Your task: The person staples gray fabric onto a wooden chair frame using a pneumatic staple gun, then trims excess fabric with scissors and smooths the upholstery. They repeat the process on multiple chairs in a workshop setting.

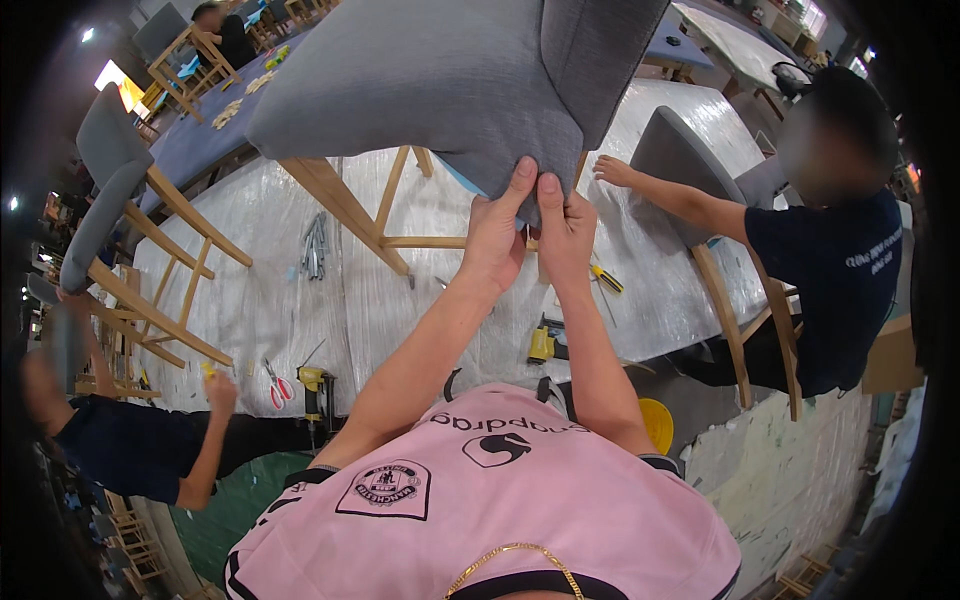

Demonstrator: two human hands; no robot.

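Observation:
A grey upholstered chair point(400, 80) with light wooden legs stands in front of me on a plastic-covered table. My left hand point(496, 232) and my right hand point(567, 230) are side by side at the rear lower corner of its seat. Both are closed on the grey upholstery fabric point(500, 150), thumbs pressed on top and nearly touching. A strip of light blue material point(458, 174) shows under the fabric's edge beside my left hand. My curled fingers and whatever lies beneath the fabric there are hidden.
The worktable point(400, 330) bears a yellow-handled screwdriver point(607, 280), two yellow nail guns point(545, 343), point(314, 392) red-handled cutters point(277, 388) and several metal rods point(315, 248). One person point(840, 270) at right reaches toward another grey chair point(680, 150); another person point(130, 445) works at left.

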